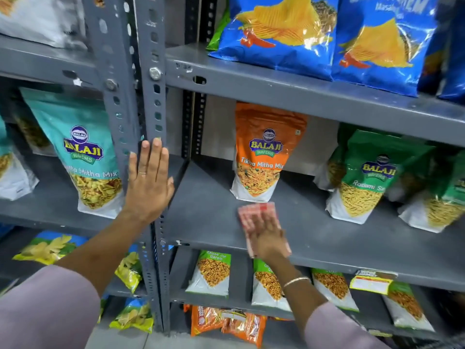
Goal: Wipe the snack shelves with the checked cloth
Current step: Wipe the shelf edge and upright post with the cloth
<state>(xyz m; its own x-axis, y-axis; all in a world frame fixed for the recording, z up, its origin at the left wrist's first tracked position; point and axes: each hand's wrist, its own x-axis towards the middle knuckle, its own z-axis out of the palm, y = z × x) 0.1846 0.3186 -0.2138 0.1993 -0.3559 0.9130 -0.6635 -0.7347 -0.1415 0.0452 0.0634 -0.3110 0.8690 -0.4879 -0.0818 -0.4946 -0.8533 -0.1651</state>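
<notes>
Red-checked cloth point(254, 212); grey shelf point(206, 210)

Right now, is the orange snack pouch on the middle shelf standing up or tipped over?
Upright. The orange pouch stands on its white base on the shelf, logo reading level, just behind the checked cloth.

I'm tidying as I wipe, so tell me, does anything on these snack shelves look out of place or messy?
Mostly orderly. On the bottom right shelf, the orange packets lie tumbled flat rather than standing. One shelf up, a yellow-labelled packet lies across the upright white pouches. No spills visible.
</notes>
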